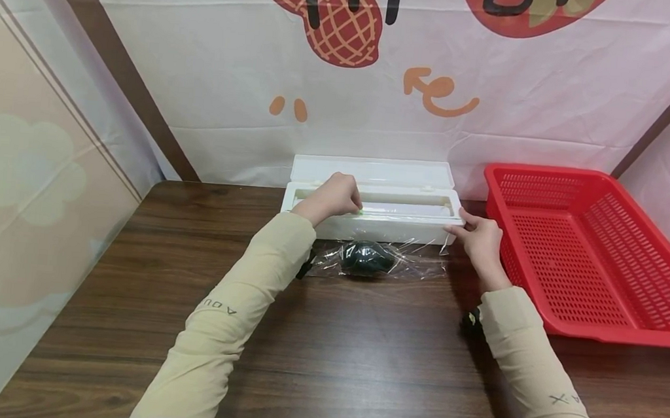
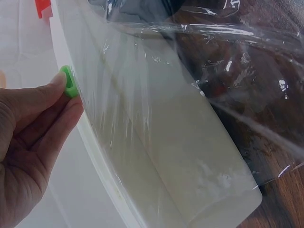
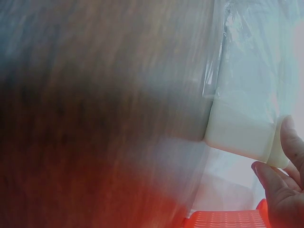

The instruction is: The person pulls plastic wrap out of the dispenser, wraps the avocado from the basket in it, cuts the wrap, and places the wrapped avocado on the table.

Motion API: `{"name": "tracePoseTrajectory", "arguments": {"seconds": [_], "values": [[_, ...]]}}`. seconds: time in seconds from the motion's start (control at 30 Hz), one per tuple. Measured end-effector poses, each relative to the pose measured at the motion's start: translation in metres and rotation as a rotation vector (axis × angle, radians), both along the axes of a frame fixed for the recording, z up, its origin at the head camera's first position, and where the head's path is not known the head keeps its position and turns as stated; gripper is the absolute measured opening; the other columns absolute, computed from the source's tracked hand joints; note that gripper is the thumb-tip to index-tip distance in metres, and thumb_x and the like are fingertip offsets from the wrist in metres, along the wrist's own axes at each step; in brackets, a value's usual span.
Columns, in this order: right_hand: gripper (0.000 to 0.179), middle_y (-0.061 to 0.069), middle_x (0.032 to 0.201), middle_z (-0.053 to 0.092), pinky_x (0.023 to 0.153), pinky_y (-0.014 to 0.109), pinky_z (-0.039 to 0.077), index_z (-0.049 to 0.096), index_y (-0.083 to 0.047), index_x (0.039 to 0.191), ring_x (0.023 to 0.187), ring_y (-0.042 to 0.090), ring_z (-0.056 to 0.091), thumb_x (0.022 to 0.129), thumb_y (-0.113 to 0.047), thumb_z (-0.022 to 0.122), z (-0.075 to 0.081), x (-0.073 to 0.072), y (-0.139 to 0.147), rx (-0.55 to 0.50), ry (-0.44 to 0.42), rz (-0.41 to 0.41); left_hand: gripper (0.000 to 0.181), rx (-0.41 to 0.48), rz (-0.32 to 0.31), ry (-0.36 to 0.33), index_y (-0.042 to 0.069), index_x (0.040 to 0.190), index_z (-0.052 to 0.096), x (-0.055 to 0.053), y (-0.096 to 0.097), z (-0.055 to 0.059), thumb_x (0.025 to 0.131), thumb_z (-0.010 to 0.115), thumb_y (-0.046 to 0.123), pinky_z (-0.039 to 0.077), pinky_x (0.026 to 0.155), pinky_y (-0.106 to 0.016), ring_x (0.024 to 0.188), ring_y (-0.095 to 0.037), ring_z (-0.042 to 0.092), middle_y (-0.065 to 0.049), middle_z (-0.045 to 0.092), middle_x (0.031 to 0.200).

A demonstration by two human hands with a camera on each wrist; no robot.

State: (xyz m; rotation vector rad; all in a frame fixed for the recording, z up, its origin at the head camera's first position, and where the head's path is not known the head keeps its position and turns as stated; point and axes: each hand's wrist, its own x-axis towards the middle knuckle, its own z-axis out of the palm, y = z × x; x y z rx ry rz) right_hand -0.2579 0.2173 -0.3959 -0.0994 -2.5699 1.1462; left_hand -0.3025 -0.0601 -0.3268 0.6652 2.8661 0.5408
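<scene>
A white cling film dispenser box [image 1: 386,230] lies across the back of the table, its lid [image 1: 373,171] raised behind it. My left hand [image 1: 337,195] pinches a small green slide cutter [image 2: 69,82] between thumb and fingers on the box's edge. The right hand [image 1: 482,241] grips the right end of the box, with the thumb on one side and fingers on another. Clear cling film [image 1: 419,267] runs over the box's front down to the table. Wrapped under it lies a dark green, avocado-like object [image 1: 366,257].
At the right stands a red plastic basket [image 1: 572,273] with perforated walls, close beside my right hand. The brown wooden table [image 1: 352,361] stretches in front of the box. Behind the table hangs a white printed cloth [image 1: 217,55].
</scene>
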Motion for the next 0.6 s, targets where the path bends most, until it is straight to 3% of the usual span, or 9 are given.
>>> {"name": "tracePoseTrajectory", "arguments": {"seconds": [0.37, 0.6], "values": [[0.054, 0.019, 0.114, 0.058, 0.048, 0.022, 0.031, 0.055, -0.001, 0.12, 0.071, 0.026, 0.043, 0.074, -0.019, 0.076, 0.0001, -0.0006, -0.0016, 0.004, 0.003, -0.007, 0.009, 0.011, 0.003, -0.006, 0.006, 0.086, 0.073, 0.0008, -0.0049, -0.0006, 0.078, 0.07, 0.01, 0.045, 0.086, -0.033, 0.087, -0.022, 0.06, -0.007, 0.07, 0.088], [0.052, 0.019, 0.109, 0.06, 0.068, 0.036, 0.041, 0.058, 0.0, 0.116, 0.083, 0.034, 0.055, 0.071, -0.016, 0.078, -0.0029, -0.0002, -0.0014, 0.02, 0.061, -0.016, 0.009, 0.003, 0.016, -0.017, 0.007, 0.086, 0.073, 0.0005, -0.0071, -0.0011, 0.078, 0.07, 0.01, 0.043, 0.091, -0.035, 0.091, -0.022, 0.06, -0.006, 0.07, 0.088]]}}
